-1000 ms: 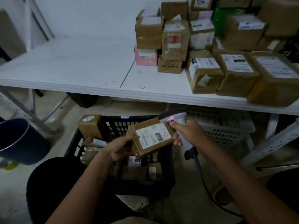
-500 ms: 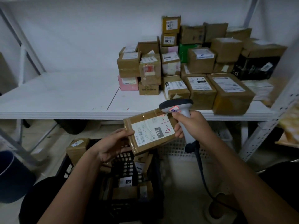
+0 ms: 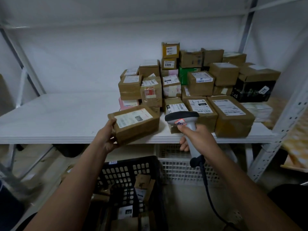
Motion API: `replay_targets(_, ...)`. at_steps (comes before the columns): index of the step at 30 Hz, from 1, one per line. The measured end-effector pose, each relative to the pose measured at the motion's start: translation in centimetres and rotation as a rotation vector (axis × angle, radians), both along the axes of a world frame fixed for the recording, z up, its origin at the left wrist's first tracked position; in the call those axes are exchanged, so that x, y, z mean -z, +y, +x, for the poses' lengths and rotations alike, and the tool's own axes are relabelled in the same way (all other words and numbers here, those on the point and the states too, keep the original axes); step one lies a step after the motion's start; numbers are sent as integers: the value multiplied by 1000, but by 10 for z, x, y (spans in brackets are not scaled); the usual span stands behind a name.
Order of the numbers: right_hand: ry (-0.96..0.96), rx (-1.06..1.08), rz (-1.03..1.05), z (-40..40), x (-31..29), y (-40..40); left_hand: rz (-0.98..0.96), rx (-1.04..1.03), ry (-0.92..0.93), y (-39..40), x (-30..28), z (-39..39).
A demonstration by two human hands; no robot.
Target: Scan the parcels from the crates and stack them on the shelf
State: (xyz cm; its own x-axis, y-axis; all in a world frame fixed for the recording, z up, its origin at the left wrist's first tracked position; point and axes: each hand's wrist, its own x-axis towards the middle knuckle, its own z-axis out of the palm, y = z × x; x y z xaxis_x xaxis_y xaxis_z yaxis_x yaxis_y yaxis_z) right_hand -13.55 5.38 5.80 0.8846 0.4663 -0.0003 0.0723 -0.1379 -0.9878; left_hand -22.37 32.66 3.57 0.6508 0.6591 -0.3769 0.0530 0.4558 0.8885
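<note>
Head view: at frame centre the left hand grips a brown parcel by its left end, fingers curled under it and thumb on its side, label up, at the front edge of the white shelf. Right of centre, the right hand wraps its fingers round the handle of a grey scanner. Stacked parcels fill the shelf's right side. A black crate holding more boxes sits at lower centre.

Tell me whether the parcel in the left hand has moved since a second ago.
Yes. The parcel, gripped by the left hand, has gone from over the black crate up and forward to the front edge of the shelf.
</note>
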Motion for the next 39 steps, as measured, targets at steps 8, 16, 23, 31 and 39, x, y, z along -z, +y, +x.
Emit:
replay_targets(8,27,-11,-12,13,10,12,-63,132,20,-18,41,6)
replay_targets(16,36,-56,-46,16,15,23,-89,289,26,-22,44,-1)
replay_targets(23,13,-86,-76,13,12,20,-151,391,-12,-37,61,-13)
replay_targets(31,-61,-106,-123,1,-13,12,-21,251,-139,-53,72,-7)
replay_targets(39,-70,-164,-165,-12,-23,9,2,178,-194,-64,73,-4)
